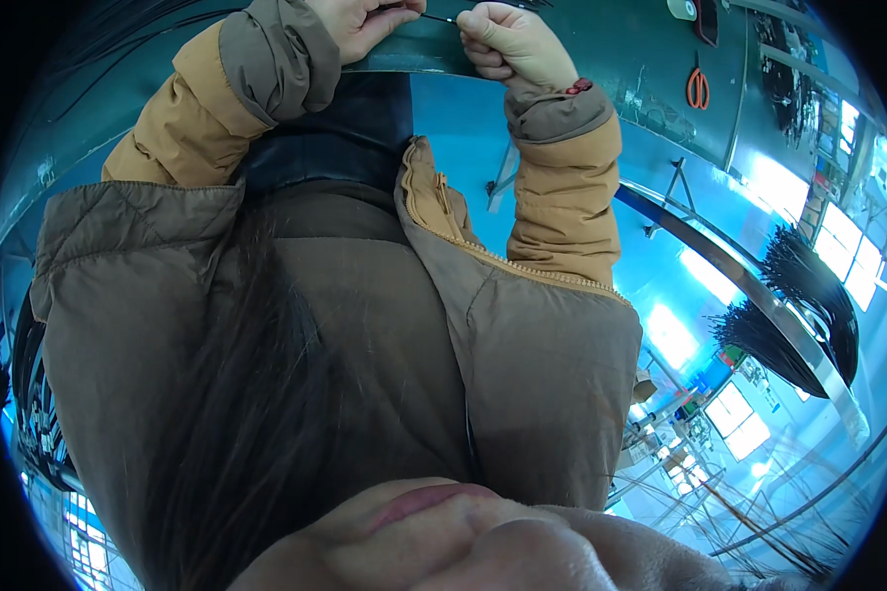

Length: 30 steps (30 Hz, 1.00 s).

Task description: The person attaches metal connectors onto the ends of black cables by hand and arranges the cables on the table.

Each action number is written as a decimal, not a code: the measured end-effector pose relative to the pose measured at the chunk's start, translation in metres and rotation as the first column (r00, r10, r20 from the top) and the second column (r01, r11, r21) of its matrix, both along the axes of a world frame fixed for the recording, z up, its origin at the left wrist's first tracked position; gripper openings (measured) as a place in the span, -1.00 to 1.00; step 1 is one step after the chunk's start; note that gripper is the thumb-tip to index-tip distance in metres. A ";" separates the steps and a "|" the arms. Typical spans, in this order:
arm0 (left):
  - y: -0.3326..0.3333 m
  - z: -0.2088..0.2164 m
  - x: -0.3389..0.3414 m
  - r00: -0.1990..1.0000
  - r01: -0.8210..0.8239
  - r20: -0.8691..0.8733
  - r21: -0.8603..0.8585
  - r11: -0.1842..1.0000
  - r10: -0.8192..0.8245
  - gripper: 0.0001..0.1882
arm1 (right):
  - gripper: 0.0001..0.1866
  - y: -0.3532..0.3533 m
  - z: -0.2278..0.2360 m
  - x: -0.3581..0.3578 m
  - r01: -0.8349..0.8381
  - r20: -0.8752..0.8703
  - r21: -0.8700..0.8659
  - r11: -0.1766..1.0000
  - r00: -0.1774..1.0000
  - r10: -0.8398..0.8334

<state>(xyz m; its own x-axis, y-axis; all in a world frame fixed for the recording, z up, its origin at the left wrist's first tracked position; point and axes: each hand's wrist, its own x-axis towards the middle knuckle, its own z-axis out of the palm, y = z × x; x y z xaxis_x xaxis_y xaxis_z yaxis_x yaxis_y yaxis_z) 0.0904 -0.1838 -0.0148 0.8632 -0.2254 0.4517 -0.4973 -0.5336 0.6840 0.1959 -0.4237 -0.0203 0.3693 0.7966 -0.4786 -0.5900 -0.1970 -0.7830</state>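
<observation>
A thin black cable (438,18) is stretched between my two hands at the top edge of the view, over the near edge of the green table (641,94). My left hand (360,28) pinches it between thumb and fingers, and the top of that hand is cut off by the frame. My right hand (514,44) is closed, its thumb pressed against the curled fingers where the cable's other end meets them. What lies inside that grip is hidden.
Orange-handled scissors (698,89) lie on the table to the right, below a dark flat object (707,22) and a pale roll (680,8). Long black cables (118,41) spread across the far left. More black cable bundles (813,281) hang over a metal rail (749,266) at right.
</observation>
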 end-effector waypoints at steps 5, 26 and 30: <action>0.000 0.000 0.002 0.999 0.038 -0.024 -0.018 0.999 -0.038 -0.92 | -0.71 0.000 0.007 0.013 -0.061 0.097 -0.165 0.984 0.992 0.077; -0.027 -0.013 0.007 0.980 -0.187 0.039 -0.169 0.968 0.196 -0.90 | -0.66 0.046 -0.010 -0.038 0.565 0.008 0.285 0.775 0.807 -0.591; -0.027 -0.019 0.002 0.961 -0.185 0.174 -0.179 0.966 0.216 -0.94 | -0.83 0.045 0.005 -0.057 0.511 0.179 0.218 0.831 0.816 -0.549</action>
<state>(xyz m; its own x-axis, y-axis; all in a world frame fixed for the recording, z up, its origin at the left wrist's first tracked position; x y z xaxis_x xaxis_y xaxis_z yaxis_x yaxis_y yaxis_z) 0.0927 -0.2109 -0.0342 0.7779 0.0320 0.6276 -0.5201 -0.5279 0.6715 0.1391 -0.3790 -0.0154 0.8372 0.5009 -0.2193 -0.3720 0.2277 -0.8999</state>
